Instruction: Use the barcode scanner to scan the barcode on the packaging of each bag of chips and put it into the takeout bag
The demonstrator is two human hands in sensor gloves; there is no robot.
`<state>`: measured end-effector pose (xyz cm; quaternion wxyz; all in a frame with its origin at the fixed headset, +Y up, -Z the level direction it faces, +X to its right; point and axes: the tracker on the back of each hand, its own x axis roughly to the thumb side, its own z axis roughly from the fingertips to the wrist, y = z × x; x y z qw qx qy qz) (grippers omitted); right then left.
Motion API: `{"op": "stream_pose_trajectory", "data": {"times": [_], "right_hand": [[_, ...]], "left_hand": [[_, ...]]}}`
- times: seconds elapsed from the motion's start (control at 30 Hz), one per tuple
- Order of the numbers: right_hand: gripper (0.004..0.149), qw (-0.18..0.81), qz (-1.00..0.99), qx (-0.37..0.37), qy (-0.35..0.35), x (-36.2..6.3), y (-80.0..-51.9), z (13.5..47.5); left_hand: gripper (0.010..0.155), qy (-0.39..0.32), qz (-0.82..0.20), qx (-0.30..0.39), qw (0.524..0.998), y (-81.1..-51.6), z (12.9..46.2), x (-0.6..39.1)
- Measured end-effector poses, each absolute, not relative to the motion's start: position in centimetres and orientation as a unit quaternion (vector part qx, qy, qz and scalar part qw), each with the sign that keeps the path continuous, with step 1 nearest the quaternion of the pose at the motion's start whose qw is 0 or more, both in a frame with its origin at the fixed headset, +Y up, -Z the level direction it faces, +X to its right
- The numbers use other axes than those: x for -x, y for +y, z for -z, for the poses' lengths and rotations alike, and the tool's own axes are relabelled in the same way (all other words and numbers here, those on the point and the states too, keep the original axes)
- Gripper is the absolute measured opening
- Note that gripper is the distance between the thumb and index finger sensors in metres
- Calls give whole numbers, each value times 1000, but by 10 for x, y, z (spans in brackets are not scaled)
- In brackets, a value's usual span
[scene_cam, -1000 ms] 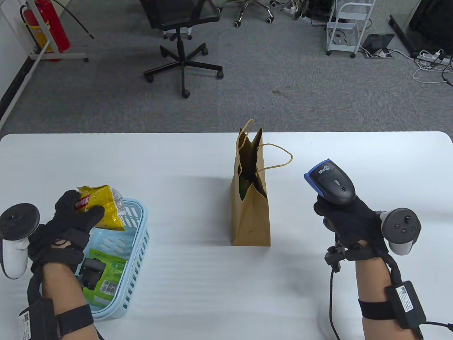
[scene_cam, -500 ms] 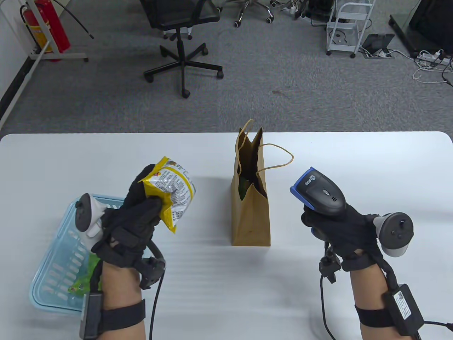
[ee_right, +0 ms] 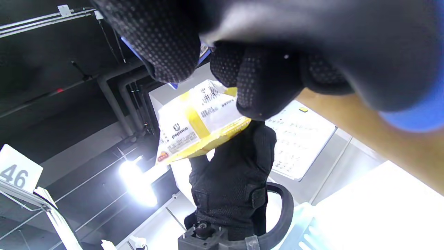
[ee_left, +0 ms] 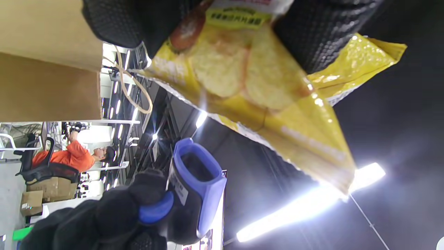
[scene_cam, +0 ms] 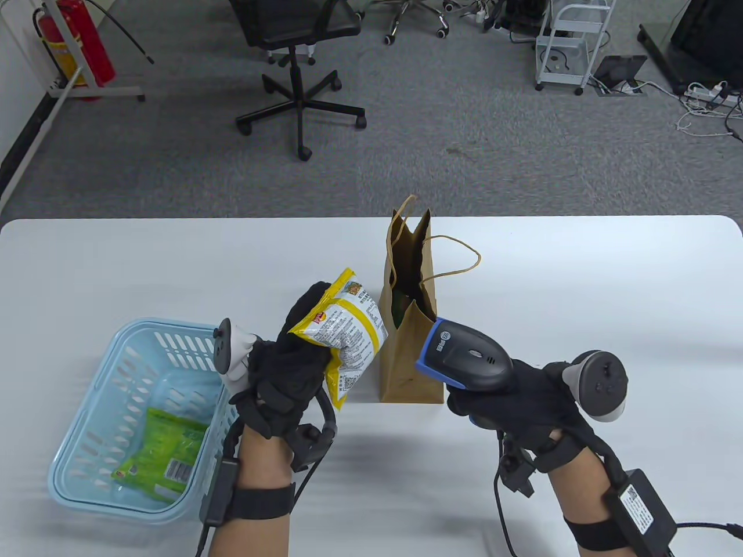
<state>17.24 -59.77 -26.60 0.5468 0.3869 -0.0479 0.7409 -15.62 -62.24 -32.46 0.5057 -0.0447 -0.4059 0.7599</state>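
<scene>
My left hand (scene_cam: 296, 362) grips a yellow bag of chips (scene_cam: 345, 339), held up just left of the brown paper takeout bag (scene_cam: 411, 360), its printed white back turned toward the right. My right hand (scene_cam: 516, 394) holds the black and blue barcode scanner (scene_cam: 464, 354), its blue nose a short way from the chips bag. In the left wrist view the yellow chips bag (ee_left: 256, 86) hangs from my fingers above the scanner's blue nose (ee_left: 199, 184). The right wrist view shows the chips bag (ee_right: 197, 121) held by my left hand (ee_right: 232, 184). Something green sits inside the takeout bag.
A light blue plastic basket (scene_cam: 87, 464) stands at the front left of the white table (scene_cam: 609, 290), holding a green bag of chips (scene_cam: 159, 452). Beyond the table's far edge are a black office chair (scene_cam: 299, 69) and a white cart (scene_cam: 572, 40).
My left hand lifted the yellow bag out of the basket and carried it right to the takeout bag, turning its back side out. My right hand brought the scanner left and forward toward it.
</scene>
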Motion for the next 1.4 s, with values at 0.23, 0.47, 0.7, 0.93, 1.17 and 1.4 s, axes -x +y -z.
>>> {"op": "stream_pose_trajectory", "data": {"times": [0.23, 0.47, 0.7, 0.93, 1.17, 1.4], "right_hand": [[59, 561, -733, -384, -31, -174, -608, 275], [58, 536, -744, -398, -32, -171, -609, 274], [58, 532, -747, -397, -31, -171, -610, 275], [58, 534, -749, -392, -31, -172, -610, 276], [58, 533, -748, -393, -29, -171, -611, 276], [58, 546, -740, -390, -38, -178, -606, 274]], "left_hand": [[85, -404, -746, 55, 527, -629, 324, 149], [85, -401, -742, 59, 534, -632, 323, 146], [85, -405, -740, 60, 534, -634, 323, 147], [85, -399, -740, 60, 538, -635, 322, 146], [85, -399, -738, 63, 541, -635, 322, 144], [84, -406, -736, 68, 538, -629, 319, 140]]}}
